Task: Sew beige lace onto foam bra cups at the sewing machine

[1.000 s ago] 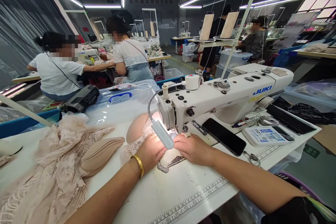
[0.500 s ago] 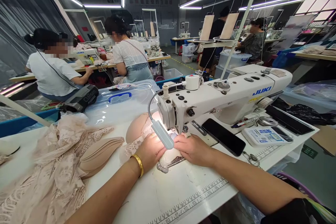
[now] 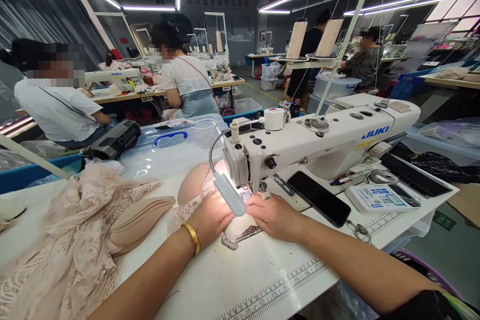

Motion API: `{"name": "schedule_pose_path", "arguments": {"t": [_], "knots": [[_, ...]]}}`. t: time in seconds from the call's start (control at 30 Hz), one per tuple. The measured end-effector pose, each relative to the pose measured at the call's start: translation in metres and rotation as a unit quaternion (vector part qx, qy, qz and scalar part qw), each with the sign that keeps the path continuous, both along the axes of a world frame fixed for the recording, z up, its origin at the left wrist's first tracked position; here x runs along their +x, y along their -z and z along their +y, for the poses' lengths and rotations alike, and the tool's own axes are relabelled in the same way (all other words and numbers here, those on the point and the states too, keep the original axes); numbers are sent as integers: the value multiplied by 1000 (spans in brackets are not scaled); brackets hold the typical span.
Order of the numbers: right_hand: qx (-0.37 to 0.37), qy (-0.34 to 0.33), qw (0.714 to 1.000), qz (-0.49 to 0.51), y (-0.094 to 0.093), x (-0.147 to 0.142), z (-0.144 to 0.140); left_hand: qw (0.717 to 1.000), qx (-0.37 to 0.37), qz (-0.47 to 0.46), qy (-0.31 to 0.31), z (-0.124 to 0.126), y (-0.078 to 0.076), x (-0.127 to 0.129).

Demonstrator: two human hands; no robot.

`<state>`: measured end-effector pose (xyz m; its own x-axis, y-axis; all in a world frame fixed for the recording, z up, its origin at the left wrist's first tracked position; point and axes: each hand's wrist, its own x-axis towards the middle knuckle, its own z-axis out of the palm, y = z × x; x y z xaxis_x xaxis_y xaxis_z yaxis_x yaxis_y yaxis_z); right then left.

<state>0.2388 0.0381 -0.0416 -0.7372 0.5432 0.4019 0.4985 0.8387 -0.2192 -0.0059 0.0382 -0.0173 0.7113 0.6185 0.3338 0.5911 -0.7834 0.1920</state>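
Note:
A beige lace bra piece with a moulded cup [image 3: 190,186] lies under the head of the white sewing machine [image 3: 318,135]. My left hand [image 3: 210,217], a gold bangle at its wrist, is closed on the lace left of the needle area; its fingertips are partly hidden by the lit grey lamp [image 3: 229,195]. From the right, my right hand [image 3: 277,216] pinches the fabric edge close to the presser foot, thumb and fingers together. The two hands almost meet below the lamp, where the stitching spot is mostly covered.
Stacked beige cups [image 3: 144,220] and a heap of lace fabric [image 3: 75,230] lie at left. Right of the machine bed are a black phone [image 3: 318,198], thread snips [image 3: 283,184] and a white box [image 3: 375,196]. A clear lidded bin [image 3: 172,147] stands behind. Co-workers sit beyond.
My hands stay at nearly the same spot on the lace, with the view shifted slightly. The co-worker at far left has leaned further left and drawn an arm down.

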Motion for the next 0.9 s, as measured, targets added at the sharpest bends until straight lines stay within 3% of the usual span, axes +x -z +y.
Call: {"name": "schedule_pose_path", "arguments": {"t": [0.9], "knots": [[-11, 29, 999, 8, -1, -4, 0, 1000, 10, 12, -23, 5, 1, -4]]}}
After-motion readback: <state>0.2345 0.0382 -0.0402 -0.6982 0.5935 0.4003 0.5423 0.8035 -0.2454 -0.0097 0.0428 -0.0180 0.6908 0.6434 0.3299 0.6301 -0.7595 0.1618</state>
